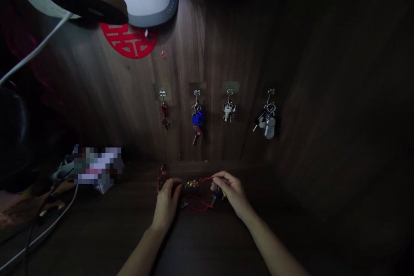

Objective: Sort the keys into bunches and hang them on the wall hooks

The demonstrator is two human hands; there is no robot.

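A red cord with a cluster of multicoloured beads [191, 184] is stretched between my two hands, just over the dark wooden surface. My left hand [167, 200] pinches its left end close to the beads. On the other side, my right hand [233, 189] has thumb and forefinger closed on the thin red end. Below it lies a looped red cord [199, 210] with a small metal-looking piece at its left. Some small blue and yellow items [218, 192] are partly hidden by my right fingers. Behind my left hand stands a dark reddish loop [159, 179].
Several key bunches hang from adhesive hooks on the wooden back panel, among them one with blue tags [197, 118] and one with a silver fob [269, 127]. A red paper-cut [131, 43] and a lamp-like round base [86, 2] are upper left. A white cable [53, 224] runs along the left.
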